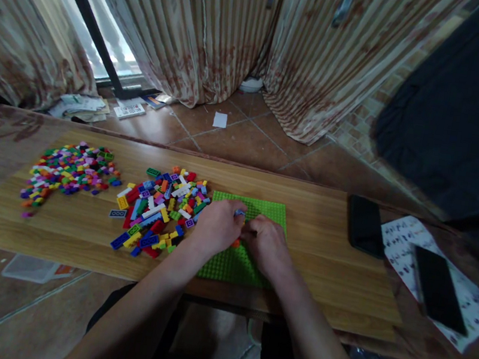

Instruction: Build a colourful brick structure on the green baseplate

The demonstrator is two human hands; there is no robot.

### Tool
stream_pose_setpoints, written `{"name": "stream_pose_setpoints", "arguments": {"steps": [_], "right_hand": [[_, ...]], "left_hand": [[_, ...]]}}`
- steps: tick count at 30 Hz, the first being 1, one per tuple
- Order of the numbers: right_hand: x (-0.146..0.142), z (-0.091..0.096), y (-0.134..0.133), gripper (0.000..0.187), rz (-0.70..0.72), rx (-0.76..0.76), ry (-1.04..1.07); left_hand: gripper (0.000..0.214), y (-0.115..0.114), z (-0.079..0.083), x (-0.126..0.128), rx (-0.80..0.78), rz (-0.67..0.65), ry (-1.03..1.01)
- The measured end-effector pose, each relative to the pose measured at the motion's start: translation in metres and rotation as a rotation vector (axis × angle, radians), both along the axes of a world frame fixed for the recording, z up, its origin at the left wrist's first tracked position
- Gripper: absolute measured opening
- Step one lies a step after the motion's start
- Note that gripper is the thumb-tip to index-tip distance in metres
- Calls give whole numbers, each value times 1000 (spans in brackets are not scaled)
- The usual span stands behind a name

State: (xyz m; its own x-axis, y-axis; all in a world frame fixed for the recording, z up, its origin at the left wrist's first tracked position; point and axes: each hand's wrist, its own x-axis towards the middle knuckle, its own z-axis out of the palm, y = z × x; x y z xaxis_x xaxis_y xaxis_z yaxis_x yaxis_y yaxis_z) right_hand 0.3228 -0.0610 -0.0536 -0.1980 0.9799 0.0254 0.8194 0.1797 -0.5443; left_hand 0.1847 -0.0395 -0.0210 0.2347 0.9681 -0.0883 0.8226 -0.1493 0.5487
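Both of my hands meet over the green studded baseplate [237,269], which lies beneath them on the wooden counter [317,234]. My left grip [222,225] is curled with a small bluish piece [240,212] at its fingertips – whether it is pinched or merely touched, I cannot tell. My right grip [268,242] is curled in close beside it, fingertips turned inward and hidden, so I cannot say what it holds, if anything. An orange-red brick [236,243] shows on the baseplate between the two.

For work this fine, I judge it best to steady the plate with the heel of one hand, line up the studs squarely, then press straight down – a tilted push would likely leave a brick half-seated. I would also raise the wrists a little, since the knuckles screen the contact. The loose toy bricks [155,221] lie just left of the left grip, handy without crossing arms.
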Motion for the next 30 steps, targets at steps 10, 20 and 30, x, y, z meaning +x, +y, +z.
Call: {"name": "stream_pose_setpoints", "arguments": {"steps": [10, 20, 30], "right_hand": [[10, 7, -11, 15, -81, 85, 327], [34, 10, -6, 34, -157, 62, 668], [27, 12, -10, 21, -85, 6, 789]], "left_hand": [[30, 4, 8, -12, 40, 22, -73], [29, 3, 3, -3, -86, -100, -359], [26, -2, 4, 6, -469, -134, -811]]}}
